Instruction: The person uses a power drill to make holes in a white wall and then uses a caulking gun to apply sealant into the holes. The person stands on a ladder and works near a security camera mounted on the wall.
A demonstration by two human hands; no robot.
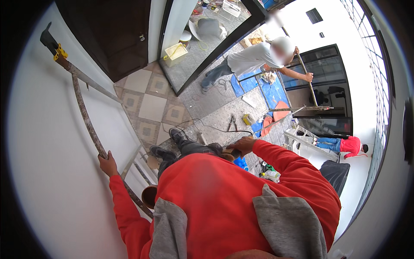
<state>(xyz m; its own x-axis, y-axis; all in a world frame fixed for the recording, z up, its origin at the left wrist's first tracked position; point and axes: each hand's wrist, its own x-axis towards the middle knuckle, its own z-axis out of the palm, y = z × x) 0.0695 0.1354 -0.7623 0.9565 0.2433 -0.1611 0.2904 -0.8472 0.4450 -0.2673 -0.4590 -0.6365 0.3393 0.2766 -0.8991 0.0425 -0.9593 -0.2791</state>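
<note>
My left hand (108,164) is closed round a curved, worn metal tube of a scaffold frame (88,116), which stands beside the white wall on my left. At its upper end is a yellow fitting (61,52) with a black hooked piece (48,39). My right hand (243,145) is at my waist, its fingers bent over a dark, block-like thing with a tan side (232,153). My hand and body partly hide that thing, so its kind cannot be made out.
A co-worker in a white shirt (250,60) holds another metal frame (307,77). Blue sheeting (276,93), pliers-like tools (233,122) and a dark cable (211,126) lie on the floor. At right, a person in red (350,146) is by a ladder (302,140). A brown door (110,34) stands far left.
</note>
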